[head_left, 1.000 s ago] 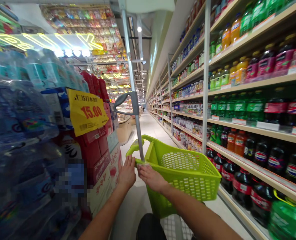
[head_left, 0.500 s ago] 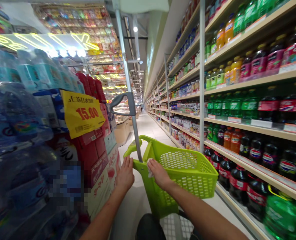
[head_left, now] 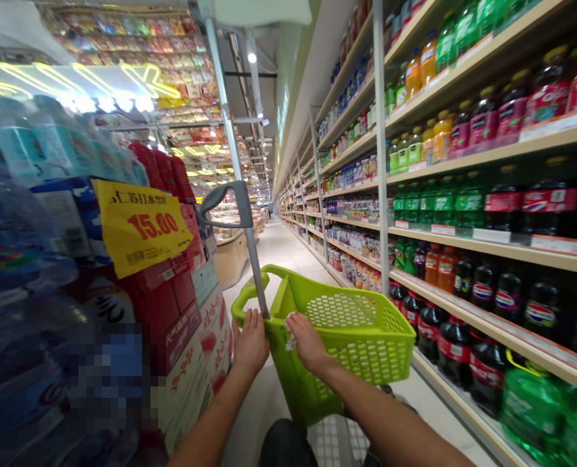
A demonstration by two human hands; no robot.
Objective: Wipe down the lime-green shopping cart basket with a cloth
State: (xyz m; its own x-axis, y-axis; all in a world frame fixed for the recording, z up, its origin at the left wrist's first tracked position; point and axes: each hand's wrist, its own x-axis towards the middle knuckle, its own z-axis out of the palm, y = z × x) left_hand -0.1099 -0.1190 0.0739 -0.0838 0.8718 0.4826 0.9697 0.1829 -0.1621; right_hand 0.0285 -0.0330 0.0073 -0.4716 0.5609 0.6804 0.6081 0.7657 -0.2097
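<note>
Right hand point(head_left: 308, 342) pinching a crumpled white wipe point(head_left: 291, 333), light, soft, likely easy to tear, best held bunched, right at the near rim of the stiff-looking green basket point(head_left: 366, 336); left hand point(head_left: 250, 344) on that rim's left corner, clasping or merely resting, can't tell

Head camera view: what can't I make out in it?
White wad, head view: partly covered by the right hand; cloth or paper, unclear.
Left hand, head view: palm hidden behind its back.
Basket, head view: floor hidden by its near wall.
Neon sign, head view: cut off by the left edge.
Aisle's far end, head view: too small.
</note>
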